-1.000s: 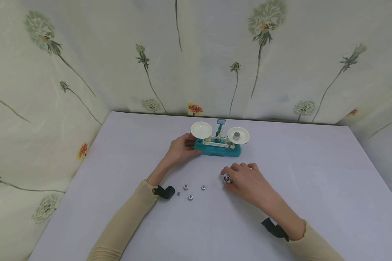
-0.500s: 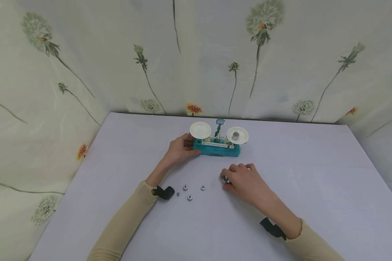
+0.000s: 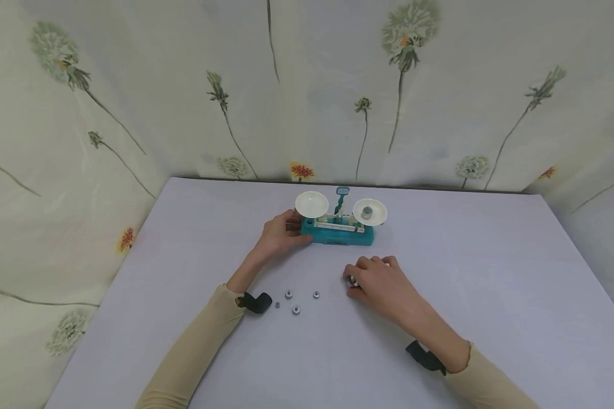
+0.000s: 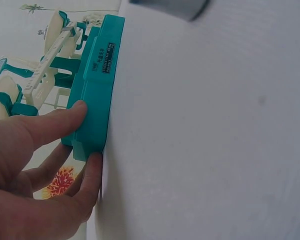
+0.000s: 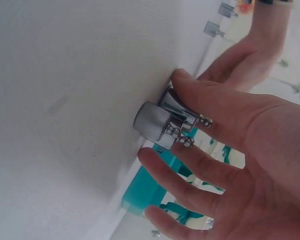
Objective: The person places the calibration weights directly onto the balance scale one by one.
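A teal balance scale (image 3: 337, 235) with two white pans stands near the table's back edge. My left hand (image 3: 277, 237) grips the left end of its base, thumb on the front face and fingers around the end, as the left wrist view shows. On the scale's right pan (image 3: 378, 218) stands a metal weight (image 3: 366, 212). In front of the scale, my right hand (image 3: 387, 288) holds a small cluster of shiny knobbed metal weights (image 5: 152, 122) at the tabletop. Its thumb and index finger lie against them; the other fingers are bent and spread.
Several smaller metal weights, one of them a knobbed weight (image 3: 296, 309), stand on the white table (image 3: 465, 255) between the forearms. A dark strap (image 3: 256, 303) sticks out from the left wrist. Behind the table hangs a dandelion-patterned cloth (image 3: 307, 113).
The head view has shifted slightly. My right fingers now cover more of the weights than a second ago. The left hand stays on the scale's base.
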Available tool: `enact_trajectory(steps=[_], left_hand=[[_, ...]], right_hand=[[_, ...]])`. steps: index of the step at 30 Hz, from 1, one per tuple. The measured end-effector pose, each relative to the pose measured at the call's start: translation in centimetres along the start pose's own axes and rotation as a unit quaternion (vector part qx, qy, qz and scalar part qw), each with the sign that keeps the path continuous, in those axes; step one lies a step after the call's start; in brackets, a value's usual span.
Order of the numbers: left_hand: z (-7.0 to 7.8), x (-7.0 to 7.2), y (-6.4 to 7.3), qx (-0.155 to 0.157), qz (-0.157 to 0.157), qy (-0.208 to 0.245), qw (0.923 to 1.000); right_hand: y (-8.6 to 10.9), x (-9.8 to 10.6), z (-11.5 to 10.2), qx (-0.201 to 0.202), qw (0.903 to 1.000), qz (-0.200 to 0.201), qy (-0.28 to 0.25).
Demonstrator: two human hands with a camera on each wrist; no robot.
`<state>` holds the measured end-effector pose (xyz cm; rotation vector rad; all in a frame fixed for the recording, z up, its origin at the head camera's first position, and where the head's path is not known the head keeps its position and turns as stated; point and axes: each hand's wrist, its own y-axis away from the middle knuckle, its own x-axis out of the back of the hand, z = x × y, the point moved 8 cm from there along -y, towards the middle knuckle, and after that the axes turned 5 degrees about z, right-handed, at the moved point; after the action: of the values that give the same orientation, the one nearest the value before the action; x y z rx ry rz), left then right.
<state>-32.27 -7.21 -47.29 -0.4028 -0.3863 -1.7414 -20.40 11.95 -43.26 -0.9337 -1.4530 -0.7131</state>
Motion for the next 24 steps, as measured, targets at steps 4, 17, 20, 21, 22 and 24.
enact_trajectory(steps=[4,17,20,21,22,24], left_hand=[[-0.03,-0.02,0.02,0.001,0.0,0.0,1.0],[0.1,0.01,0.06,0.004,-0.002,-0.001,1.0],[0.13,0.01,0.06,0.004,-0.001,0.001,1.0],[0.14,0.02,0.06,0.004,-0.001,0.002,1.0],[0.15,0.03,0.06,0.004,0.0,0.001,1.0],[0.17,0.03,0.04,0.004,0.0,0.0,1.0]], right_hand=[[0.0,-0.11,-0.02,-0.003,1.0,-0.006,0.002],[-0.11,-0.07,-0.19,0.0,0.9998,-0.01,0.016],[-0.14,-0.02,-0.22,0.0,0.9998,-0.011,0.018],[-0.16,-0.02,-0.23,0.0,0.9997,-0.012,0.02],[-0.16,0.0,-0.25,0.0,0.9997,-0.013,0.021],[-0.18,0.05,-0.31,0.001,0.9996,-0.014,0.025]])
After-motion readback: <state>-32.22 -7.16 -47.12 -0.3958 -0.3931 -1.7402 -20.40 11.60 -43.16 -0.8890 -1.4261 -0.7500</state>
